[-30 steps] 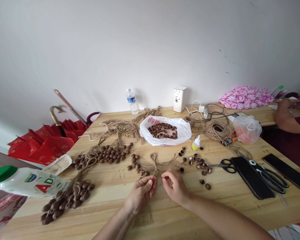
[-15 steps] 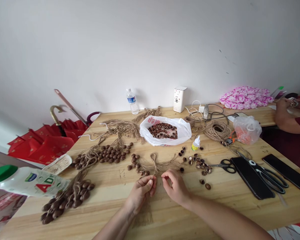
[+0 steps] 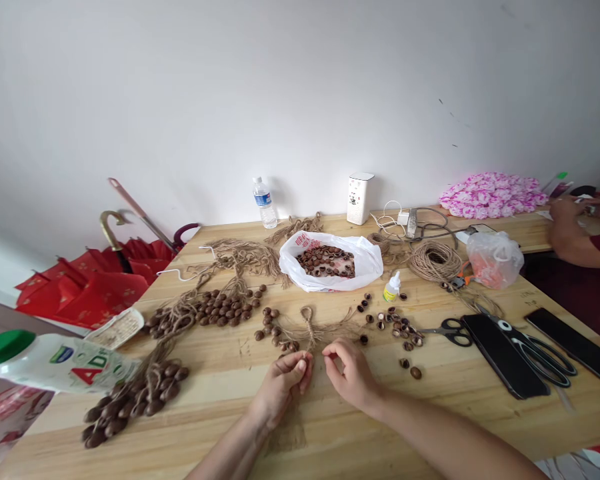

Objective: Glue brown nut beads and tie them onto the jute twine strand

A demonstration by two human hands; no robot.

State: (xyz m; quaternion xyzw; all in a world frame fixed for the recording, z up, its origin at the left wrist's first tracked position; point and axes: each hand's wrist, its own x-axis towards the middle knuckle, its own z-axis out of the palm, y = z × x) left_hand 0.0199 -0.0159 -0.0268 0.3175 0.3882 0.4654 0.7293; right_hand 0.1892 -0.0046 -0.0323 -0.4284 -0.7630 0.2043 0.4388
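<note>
My left hand (image 3: 285, 380) is closed in a pinch around a small brown thing at its fingertips that looks like a nut shell, mostly covered by the fingers. Just to its right, my right hand (image 3: 353, 373) has thumb and fingers pressed together; whatever is in them is hidden. Directly beyond both hands lies a twine bundle (image 3: 307, 322) with a braided loop, its loose strands spreading right. Round brown nuts (image 3: 267, 323) sit at its left side. Several open half shells (image 3: 397, 327) are scattered to the right, near a small glue bottle (image 3: 392, 287).
A white plastic bag (image 3: 330, 283) of shells stands mid-table. Finished-looking nut clusters (image 3: 225, 310) and a large white bottle (image 3: 70, 360) are left. Right are scissors (image 3: 535, 350), phones (image 3: 575, 343) and a twine coil (image 3: 435, 261). Another person's arm (image 3: 570, 230) shows far right.
My hands hold nearly the same pose and place. At the far right, the other person's hands have shifted slightly.
</note>
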